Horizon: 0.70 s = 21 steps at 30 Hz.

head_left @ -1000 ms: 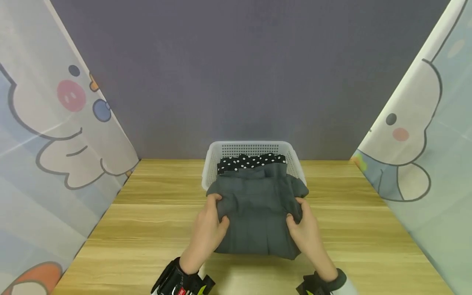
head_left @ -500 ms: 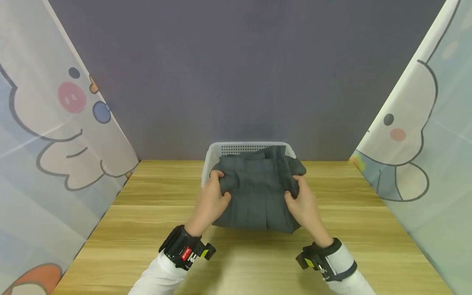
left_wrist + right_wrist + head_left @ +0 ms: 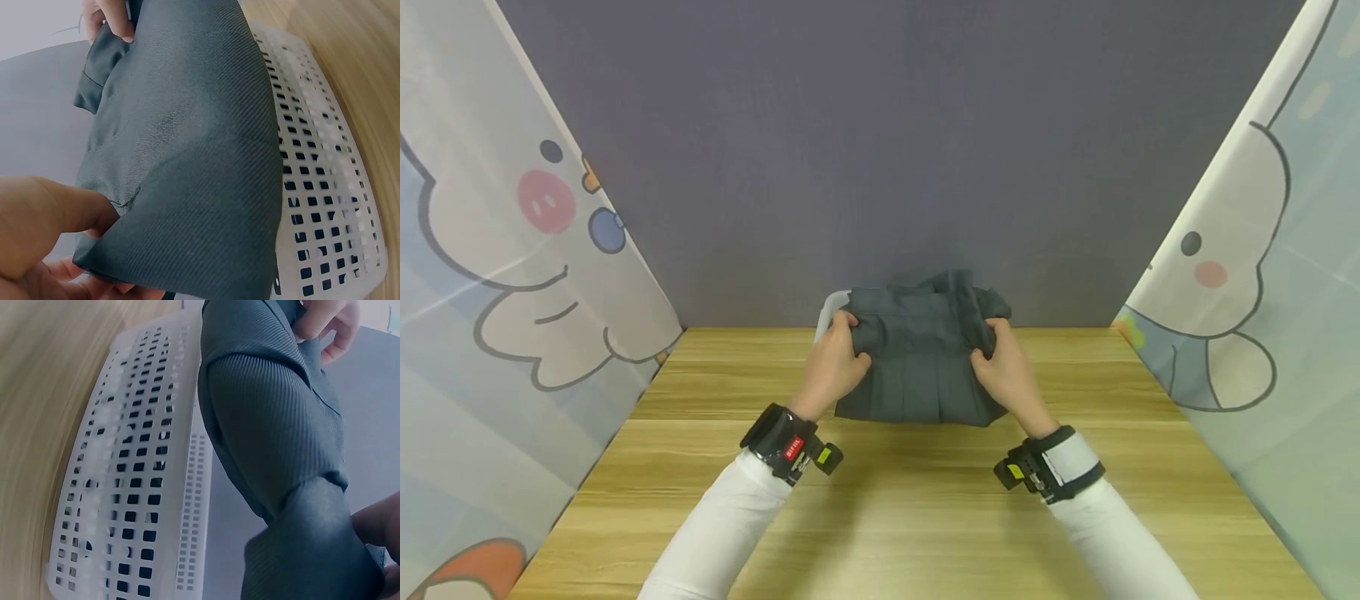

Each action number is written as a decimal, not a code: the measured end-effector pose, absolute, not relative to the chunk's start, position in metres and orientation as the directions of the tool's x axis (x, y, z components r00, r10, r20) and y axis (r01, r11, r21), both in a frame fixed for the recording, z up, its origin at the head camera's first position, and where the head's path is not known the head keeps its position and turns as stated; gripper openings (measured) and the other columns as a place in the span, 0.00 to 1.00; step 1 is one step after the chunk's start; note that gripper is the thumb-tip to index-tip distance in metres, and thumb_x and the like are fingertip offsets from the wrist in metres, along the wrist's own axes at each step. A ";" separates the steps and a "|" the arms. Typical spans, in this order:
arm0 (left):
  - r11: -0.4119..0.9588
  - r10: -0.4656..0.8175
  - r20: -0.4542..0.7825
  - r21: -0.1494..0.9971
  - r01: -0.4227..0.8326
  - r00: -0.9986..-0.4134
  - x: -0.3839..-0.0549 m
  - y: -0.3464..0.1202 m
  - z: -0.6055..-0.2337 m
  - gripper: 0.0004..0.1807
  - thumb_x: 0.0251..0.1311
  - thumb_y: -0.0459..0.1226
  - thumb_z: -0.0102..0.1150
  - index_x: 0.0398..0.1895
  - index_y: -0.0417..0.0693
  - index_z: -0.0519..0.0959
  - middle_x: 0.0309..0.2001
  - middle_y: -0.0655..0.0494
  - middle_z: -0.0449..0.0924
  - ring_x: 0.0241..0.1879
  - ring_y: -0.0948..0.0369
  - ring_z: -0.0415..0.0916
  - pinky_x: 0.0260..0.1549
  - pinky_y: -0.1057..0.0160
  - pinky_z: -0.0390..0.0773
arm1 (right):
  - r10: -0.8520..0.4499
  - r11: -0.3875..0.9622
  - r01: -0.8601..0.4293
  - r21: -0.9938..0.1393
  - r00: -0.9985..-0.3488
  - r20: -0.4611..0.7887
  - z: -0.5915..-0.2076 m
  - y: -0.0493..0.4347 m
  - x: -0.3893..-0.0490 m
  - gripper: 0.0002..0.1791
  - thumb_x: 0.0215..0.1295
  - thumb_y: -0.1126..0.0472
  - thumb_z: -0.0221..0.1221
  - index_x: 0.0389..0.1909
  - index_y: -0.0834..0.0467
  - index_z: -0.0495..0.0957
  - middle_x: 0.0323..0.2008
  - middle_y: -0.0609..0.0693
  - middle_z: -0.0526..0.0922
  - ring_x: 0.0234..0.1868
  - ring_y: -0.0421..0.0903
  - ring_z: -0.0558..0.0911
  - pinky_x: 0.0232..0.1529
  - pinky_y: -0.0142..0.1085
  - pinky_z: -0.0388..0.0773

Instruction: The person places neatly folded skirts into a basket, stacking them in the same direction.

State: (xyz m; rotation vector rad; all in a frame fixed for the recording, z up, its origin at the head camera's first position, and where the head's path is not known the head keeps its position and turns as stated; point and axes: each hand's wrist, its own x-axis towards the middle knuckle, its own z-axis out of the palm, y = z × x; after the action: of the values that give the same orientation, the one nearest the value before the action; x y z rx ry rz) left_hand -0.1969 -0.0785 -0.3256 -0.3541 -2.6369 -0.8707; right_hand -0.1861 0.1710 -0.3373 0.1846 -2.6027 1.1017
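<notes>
A folded dark grey garment (image 3: 917,367) with pleats is held up over the white perforated basket (image 3: 322,206). My left hand (image 3: 835,367) pinches its left edge between thumb and fingers. On the opposite edge, my right hand (image 3: 1009,377) grips the cloth the same way. The garment hides most of the basket in the head view, leaving only its back left corner showing. Both wrist views show the basket's side wall below the cloth, with no hand touching it. What lies inside the basket is hidden now.
The basket stands at the back of the wood-grain table (image 3: 925,508), close to a dark grey wall panel (image 3: 895,150). Cartoon-printed sheets (image 3: 490,250) flank the table on both sides.
Both hands have carried the garment forward, away from the body, farther over the basket. The black polka-dot cloth seen in the basket one second ago is now covered from view.
</notes>
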 end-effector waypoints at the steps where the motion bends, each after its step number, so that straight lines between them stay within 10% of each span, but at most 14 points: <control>1: 0.782 0.125 0.386 0.529 0.330 -0.914 -0.200 -0.079 -0.326 0.27 0.46 0.29 0.57 0.52 0.39 0.63 0.30 0.45 0.78 0.19 0.58 0.68 0.20 0.61 0.69 | -0.004 0.700 -0.237 -0.673 -0.945 0.328 -0.337 0.171 -0.189 0.26 0.61 0.66 0.50 0.60 0.67 0.59 0.54 0.69 0.70 0.52 0.65 0.73 0.47 0.55 0.72; 21: 0.832 0.076 0.262 0.515 0.206 -0.962 -0.259 -0.072 -0.319 0.26 0.50 0.31 0.53 0.55 0.42 0.61 0.36 0.45 0.79 0.28 0.51 0.73 0.27 0.55 0.71 | -0.015 0.740 -0.210 -0.639 -0.955 0.298 -0.329 0.167 -0.247 0.26 0.59 0.65 0.49 0.60 0.65 0.60 0.55 0.68 0.71 0.53 0.64 0.72 0.48 0.55 0.71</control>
State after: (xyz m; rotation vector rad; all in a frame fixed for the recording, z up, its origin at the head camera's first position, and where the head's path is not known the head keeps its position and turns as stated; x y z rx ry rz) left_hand -0.2591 -0.0718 -0.3190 -0.2172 -2.7824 -0.8208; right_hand -0.2474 0.1672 -0.3292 0.1764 -2.6686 1.0274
